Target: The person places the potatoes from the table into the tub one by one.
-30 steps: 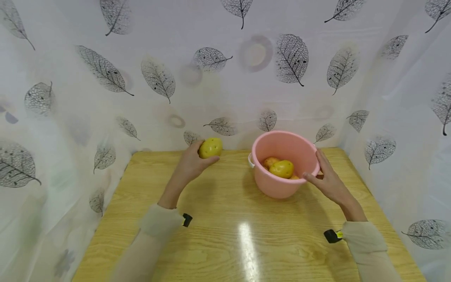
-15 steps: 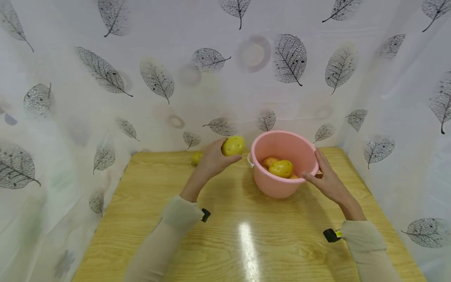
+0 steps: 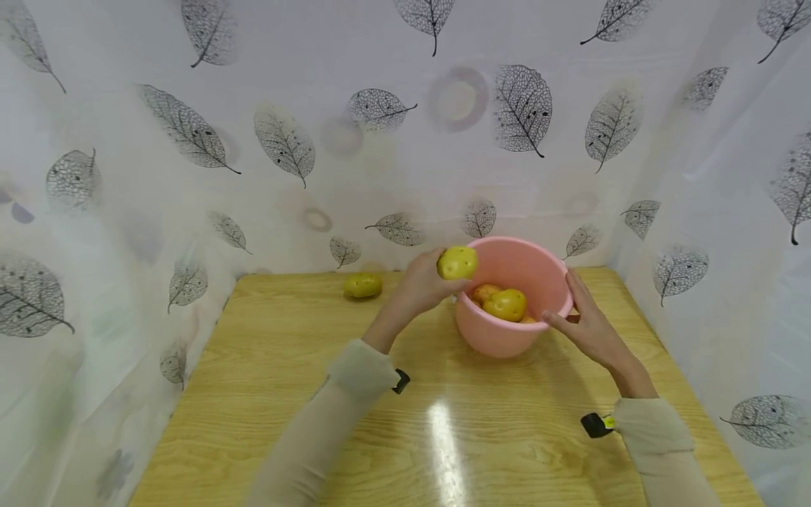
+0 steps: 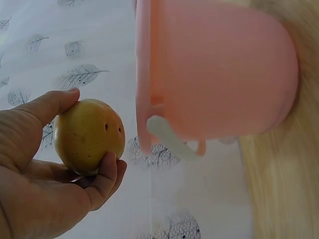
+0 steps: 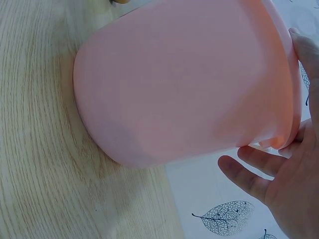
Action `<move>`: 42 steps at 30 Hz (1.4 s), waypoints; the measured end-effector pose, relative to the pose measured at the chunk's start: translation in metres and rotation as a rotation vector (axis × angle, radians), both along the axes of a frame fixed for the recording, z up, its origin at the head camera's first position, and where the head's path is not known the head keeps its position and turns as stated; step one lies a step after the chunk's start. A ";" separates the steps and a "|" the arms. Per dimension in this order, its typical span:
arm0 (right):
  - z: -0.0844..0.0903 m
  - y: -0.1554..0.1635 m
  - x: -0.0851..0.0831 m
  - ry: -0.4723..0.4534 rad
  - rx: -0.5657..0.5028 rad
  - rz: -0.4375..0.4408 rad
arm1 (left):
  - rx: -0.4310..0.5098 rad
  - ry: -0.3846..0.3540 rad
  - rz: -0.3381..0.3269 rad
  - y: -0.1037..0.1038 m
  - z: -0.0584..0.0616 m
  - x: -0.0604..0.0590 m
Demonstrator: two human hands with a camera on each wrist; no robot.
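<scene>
My left hand (image 3: pixel 424 283) grips a yellow potato (image 3: pixel 457 263) at the left rim of a pink bucket (image 3: pixel 494 334). In the left wrist view, thumb and fingers wrap round this potato (image 4: pixel 88 134), level with the bucket's mouth and apart from it. Inside the bucket lie a yellow potato (image 3: pixel 507 305) and a more orange one (image 3: pixel 486 292), with part of another at the near wall. My right hand (image 3: pixel 592 327) holds the bucket's right rim, its thumb on the near side. In the right wrist view, some of its fingertips are hidden behind the rim (image 5: pixel 294 99).
Another yellow potato (image 3: pixel 363 285) lies at the back of the wooden table (image 3: pixel 285 338), left of the bucket. A white handle (image 4: pixel 172 139) hangs at the bucket's side. A leaf-print curtain (image 3: pixel 393 176) stands behind the table and along both sides.
My left hand has carried its potato rightward to the bucket's left rim, uncovering the other potato at the back of the table. My right hand has stayed on the bucket.
</scene>
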State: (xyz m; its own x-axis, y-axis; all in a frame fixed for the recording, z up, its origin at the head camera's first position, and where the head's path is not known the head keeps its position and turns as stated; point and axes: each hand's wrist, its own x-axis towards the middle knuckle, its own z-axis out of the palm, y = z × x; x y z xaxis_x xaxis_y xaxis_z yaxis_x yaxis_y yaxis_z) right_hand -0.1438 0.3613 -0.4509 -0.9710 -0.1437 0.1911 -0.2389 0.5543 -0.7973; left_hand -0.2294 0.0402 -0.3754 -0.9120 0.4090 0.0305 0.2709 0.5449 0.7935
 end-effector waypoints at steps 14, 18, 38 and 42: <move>0.000 -0.001 -0.001 0.002 -0.001 0.006 | 0.010 0.015 -0.017 0.039 -0.009 -0.005; 0.000 0.000 -0.002 0.004 0.007 0.005 | 0.013 0.016 -0.005 0.045 -0.011 -0.005; 0.001 -0.001 0.002 -0.002 0.004 -0.004 | -0.010 0.140 0.002 0.042 -0.022 0.000; -0.001 0.000 0.001 -0.001 0.002 -0.003 | 0.053 0.155 0.022 0.032 -0.026 -0.001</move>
State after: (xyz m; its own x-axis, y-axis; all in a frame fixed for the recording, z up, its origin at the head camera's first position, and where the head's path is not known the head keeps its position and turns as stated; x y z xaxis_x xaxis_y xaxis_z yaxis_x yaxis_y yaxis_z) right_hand -0.1427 0.3617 -0.4520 -0.9717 -0.1414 0.1894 -0.2362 0.5565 -0.7965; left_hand -0.2306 0.0722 -0.4009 -0.9034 0.3833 0.1922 0.3806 0.5102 0.7712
